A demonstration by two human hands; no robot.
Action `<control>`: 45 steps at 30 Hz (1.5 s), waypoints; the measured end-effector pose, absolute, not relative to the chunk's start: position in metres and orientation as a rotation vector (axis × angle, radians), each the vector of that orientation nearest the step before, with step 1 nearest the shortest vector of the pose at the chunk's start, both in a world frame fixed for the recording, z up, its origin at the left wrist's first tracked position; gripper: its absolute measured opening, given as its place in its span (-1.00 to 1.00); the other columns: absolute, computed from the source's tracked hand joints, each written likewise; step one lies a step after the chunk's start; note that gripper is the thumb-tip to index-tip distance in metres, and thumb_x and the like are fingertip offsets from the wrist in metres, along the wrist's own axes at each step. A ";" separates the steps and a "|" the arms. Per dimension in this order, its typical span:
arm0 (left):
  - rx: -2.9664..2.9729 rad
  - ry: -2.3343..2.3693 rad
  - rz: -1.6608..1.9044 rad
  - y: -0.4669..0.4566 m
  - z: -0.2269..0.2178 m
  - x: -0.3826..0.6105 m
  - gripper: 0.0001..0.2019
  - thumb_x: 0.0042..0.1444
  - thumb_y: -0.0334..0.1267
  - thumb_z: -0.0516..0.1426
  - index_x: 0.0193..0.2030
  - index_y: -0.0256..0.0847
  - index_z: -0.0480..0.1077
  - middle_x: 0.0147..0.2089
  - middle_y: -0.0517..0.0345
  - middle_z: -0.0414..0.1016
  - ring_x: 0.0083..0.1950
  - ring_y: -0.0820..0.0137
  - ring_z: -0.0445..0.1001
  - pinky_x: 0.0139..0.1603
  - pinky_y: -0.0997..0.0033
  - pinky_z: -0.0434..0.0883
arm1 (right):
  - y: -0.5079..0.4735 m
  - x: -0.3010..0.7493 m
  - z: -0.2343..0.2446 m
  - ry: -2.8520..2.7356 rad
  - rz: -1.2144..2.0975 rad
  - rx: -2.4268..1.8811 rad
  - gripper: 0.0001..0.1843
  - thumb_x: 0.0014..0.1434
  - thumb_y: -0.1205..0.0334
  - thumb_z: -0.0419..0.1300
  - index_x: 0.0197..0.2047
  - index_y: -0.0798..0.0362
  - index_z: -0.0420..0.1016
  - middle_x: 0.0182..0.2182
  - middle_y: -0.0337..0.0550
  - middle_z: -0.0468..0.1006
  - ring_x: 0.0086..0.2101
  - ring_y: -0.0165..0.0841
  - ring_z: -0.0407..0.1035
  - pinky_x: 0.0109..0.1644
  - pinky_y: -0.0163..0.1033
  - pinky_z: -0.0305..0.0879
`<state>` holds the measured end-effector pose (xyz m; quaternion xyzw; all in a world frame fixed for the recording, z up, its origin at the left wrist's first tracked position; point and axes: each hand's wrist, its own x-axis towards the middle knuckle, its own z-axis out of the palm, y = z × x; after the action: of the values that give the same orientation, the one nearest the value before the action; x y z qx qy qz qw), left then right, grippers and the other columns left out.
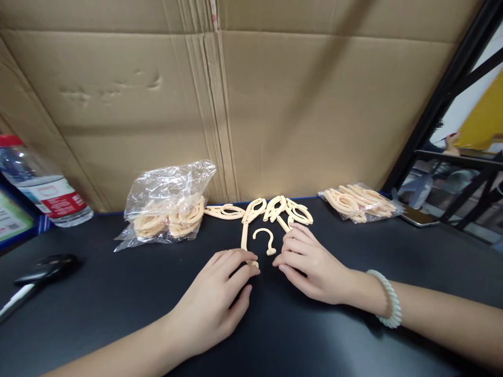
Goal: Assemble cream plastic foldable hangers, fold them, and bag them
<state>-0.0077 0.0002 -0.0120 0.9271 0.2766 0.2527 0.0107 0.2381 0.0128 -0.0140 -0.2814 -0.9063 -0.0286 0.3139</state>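
Observation:
Cream plastic folding-hanger parts lie on the black table. My left hand (220,293) has its fingers bent over the lower end of the left hanger arm (244,235), with the thumb lower down. Over the right hanger arm (283,224) curls my right hand (314,262); its fingers hide that arm's lower end. Between the hands lies a loose hanger hook (270,242), curved end up and touched by neither. Each arm bends at its top into looped sections, such as the left loop (226,211) and the right loop (301,212).
Behind stands a cardboard panel (334,104). Clear bags of hanger parts lie at left (168,209) and right (359,203). A red-capped bottle (55,196) and a black object with a white handle (47,269) are far left. A person sits beyond the black frame (428,115) at right.

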 end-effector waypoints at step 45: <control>2.903 0.841 0.802 0.000 -0.010 -0.007 -0.71 0.20 -0.51 0.00 0.01 -0.18 0.34 0.05 -0.02 0.42 0.08 0.22 0.39 0.10 0.14 0.37 | 0.046 0.269 -0.008 -2.239 -0.118 -0.889 -0.82 0.30 0.34 0.03 -0.11 0.05 0.44 -0.26 -0.07 0.49 -0.17 -0.23 0.33 -0.01 -0.01 0.29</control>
<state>-0.0074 -0.0003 -0.0095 0.9283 0.2689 0.2566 0.0071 0.2690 0.0459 -0.0079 -0.3442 -0.8673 -0.0458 0.3567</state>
